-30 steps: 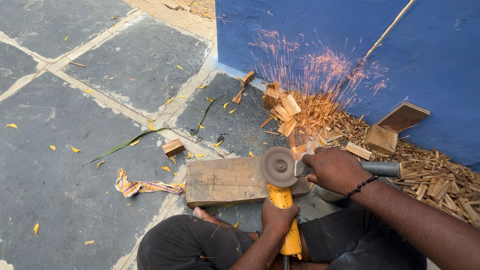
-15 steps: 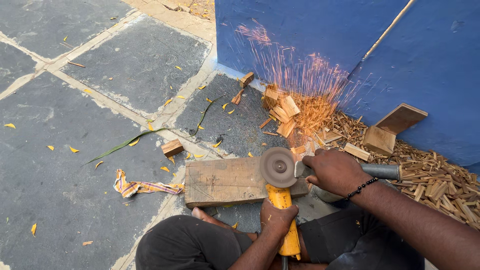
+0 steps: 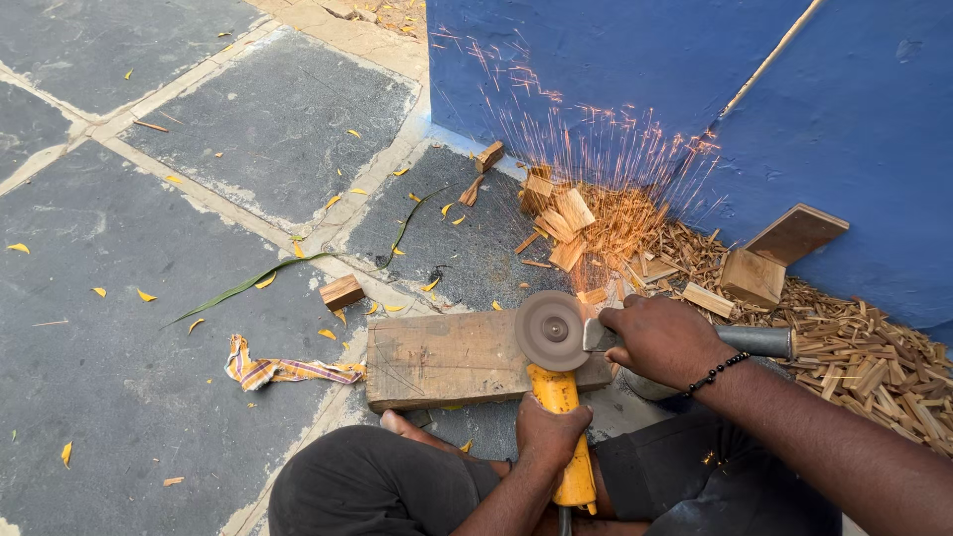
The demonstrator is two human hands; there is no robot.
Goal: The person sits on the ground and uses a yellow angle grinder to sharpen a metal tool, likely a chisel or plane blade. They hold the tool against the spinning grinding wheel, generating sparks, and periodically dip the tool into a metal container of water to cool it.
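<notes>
1. Left hand (image 3: 549, 434) is wrapped tight around the yellow body of the angle grinder (image 3: 559, 397), fingers closed all the way round, low centre of the view.
2. Grinder's grey disc (image 3: 550, 330) sits over the right end of the wooden block (image 3: 447, 357), facing up toward the camera.
3. Right hand (image 3: 663, 339) is fisted around a grey metal tool (image 3: 747, 340), fingers curled shut; the tool's near end meets the disc edge, its handle sticks out to the right.
4. Beaded bracelet (image 3: 717, 373) on the right wrist.
5. Orange sparks (image 3: 606, 174) fan up and away from the disc against the blue wall (image 3: 615, 60).
6. Wooden block lies flat on the grey stone paving (image 3: 129, 387), just in front of the person's dark-clad knees (image 3: 367, 486).
7. Pile of wood offcuts (image 3: 561, 218) beyond the block; wood chips (image 3: 854, 352) heaped along the wall at right.
8. Small wood cube (image 3: 342, 292) and a striped rag (image 3: 283, 369) left of the block, both apart from it.
</notes>
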